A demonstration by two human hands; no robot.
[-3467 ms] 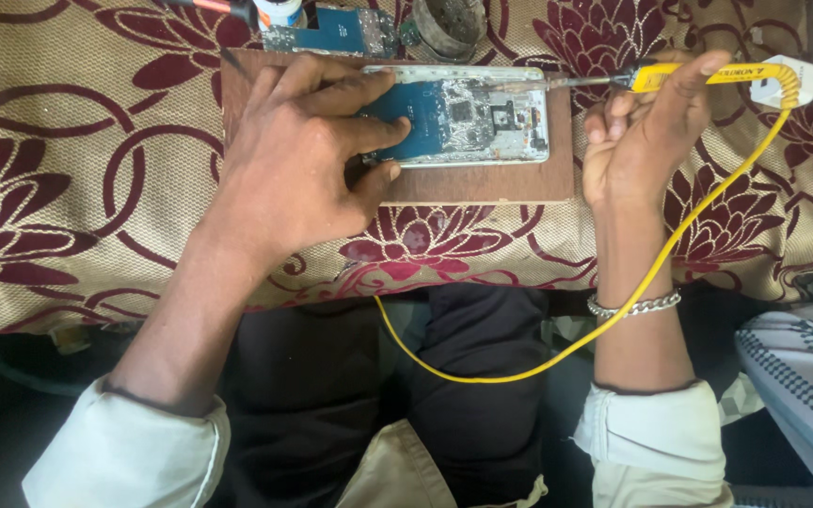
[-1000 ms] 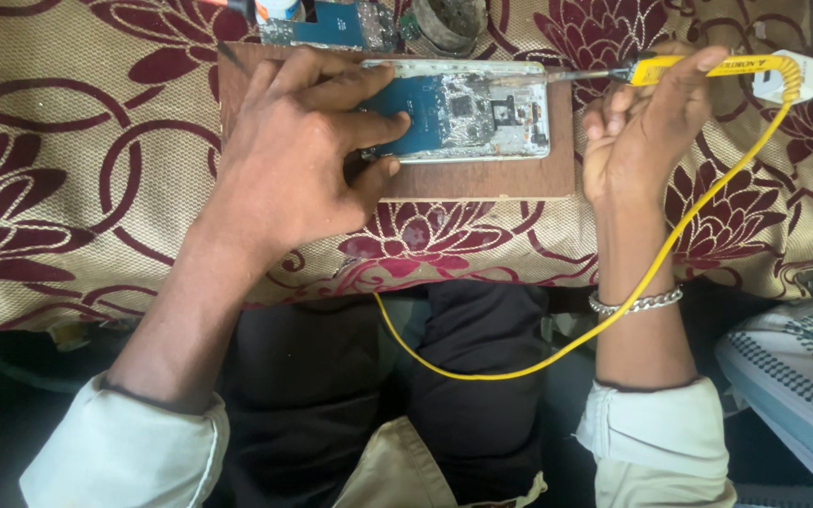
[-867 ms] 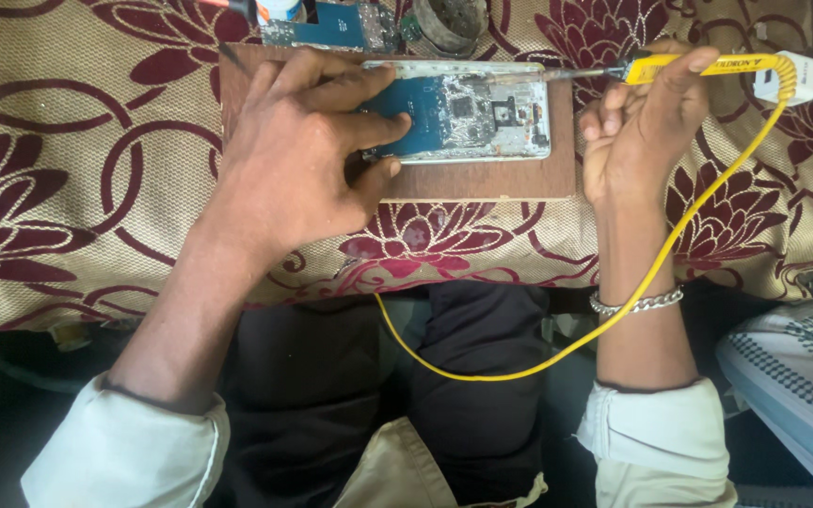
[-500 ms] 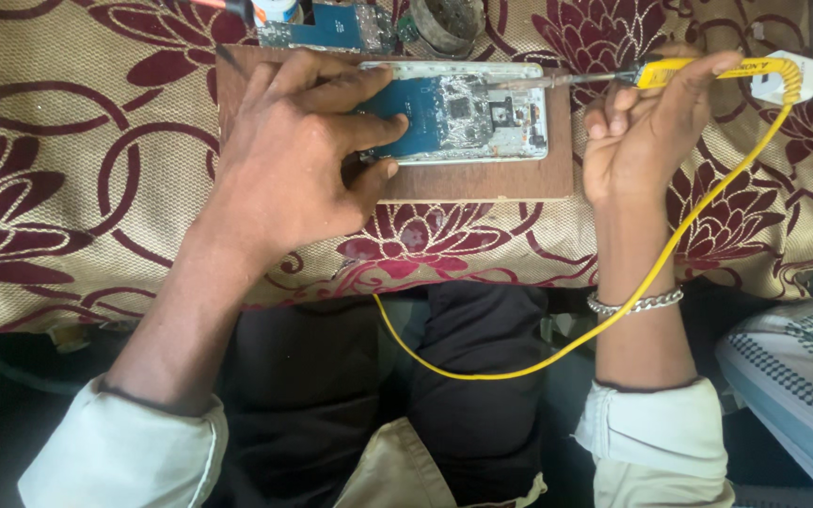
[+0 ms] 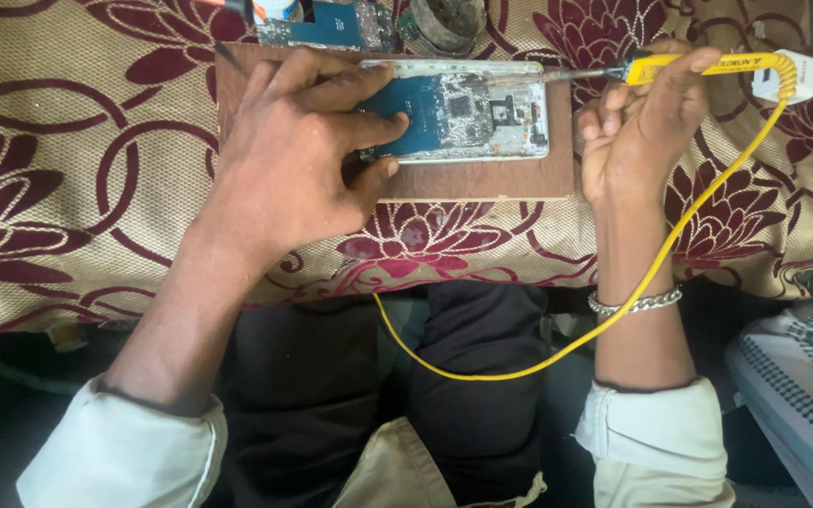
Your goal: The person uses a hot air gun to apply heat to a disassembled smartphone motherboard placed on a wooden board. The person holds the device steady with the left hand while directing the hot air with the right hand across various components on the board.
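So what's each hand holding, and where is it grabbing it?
The right hand grips the soldering iron by its yellow handle. The left hand presses its fingers on the opened phone's blue board, not lifting it.

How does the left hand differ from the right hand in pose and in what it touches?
The left hand lies flat, fingers spread, pressing the opened phone on the wooden board; the right hand is curled around a yellow soldering iron. The right wrist wears a metal bracelet; the left wrist is bare. Both sleeves are light-coloured.
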